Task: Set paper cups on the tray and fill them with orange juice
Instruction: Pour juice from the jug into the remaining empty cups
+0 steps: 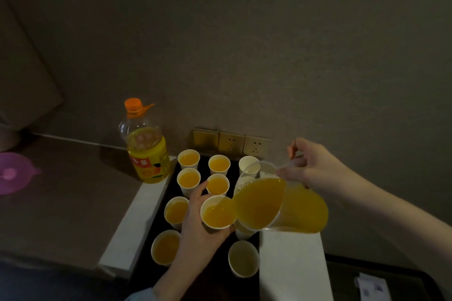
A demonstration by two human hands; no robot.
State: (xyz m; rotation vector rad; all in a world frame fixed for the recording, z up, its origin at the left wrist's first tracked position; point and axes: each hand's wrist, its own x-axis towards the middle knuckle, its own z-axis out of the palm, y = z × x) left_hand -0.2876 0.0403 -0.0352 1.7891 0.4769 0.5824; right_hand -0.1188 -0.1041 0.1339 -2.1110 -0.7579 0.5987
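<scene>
Nearest, an empty cup (243,258) sits on the dark tray (156,205). The left hand (199,225) wraps its fingers around a juice-filled cup (218,212), while the right hand (309,166) grips the handle of a tilted clear jug (278,205) (half full of orange juice) with its lip at the cup's rim. Beyond, filled cups (188,158), then the juice bottle (146,144).

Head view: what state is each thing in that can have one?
Pitcher: tilted, pouring, held by right hand.
Held cup: nearly full, gripped by left hand.
Near right cup: empty.
Far right cup: empty.
Bottle: upright, capped, part full.
</scene>
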